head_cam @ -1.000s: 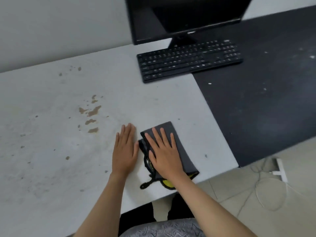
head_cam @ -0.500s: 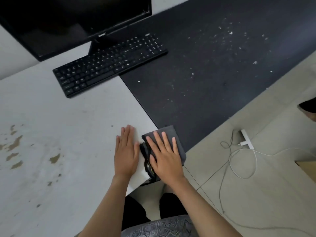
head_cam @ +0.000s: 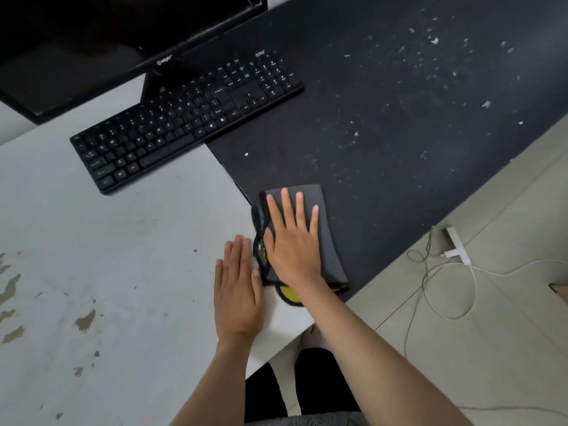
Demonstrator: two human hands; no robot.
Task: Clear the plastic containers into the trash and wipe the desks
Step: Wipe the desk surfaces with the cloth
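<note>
1. Cloth (head_cam: 322, 229), dark grey and folded, lies flat on the near edge of the black surface (head_cam: 399, 133), right at the seam with the white surface (head_cam: 123, 256); a yellow and black part shows at its near end, under the wrist.
2. Right hand (head_cam: 292, 241) presses on top of the cloth with fingers straight and spread. The grip is wide and flat, nothing pinched, which I judge suits pushing a folded cloth across a broad area with even pressure.
3. Left hand (head_cam: 238, 290) rests just left of that grip, palm down and fingers straight on the white surface, holding nothing; it looks like a brace for the body while the other arm reaches.
4. Brown stains (head_cam: 84, 321) sit well to the left of the grip on the white surface, not yet wiped.
5. Beyond the grip, pale crumbs (head_cam: 435, 41) speckle the black surface, so the wiping there seems barely begun.
6. Keyboard (head_cam: 184, 118) and monitor (head_cam: 107, 41) stand beyond and left of the grip, straddling the seam; wiping must go around them.
7. Right of the grip, a white cable (head_cam: 445, 287) lies on the floor.
8. No plastic containers are in view.
</note>
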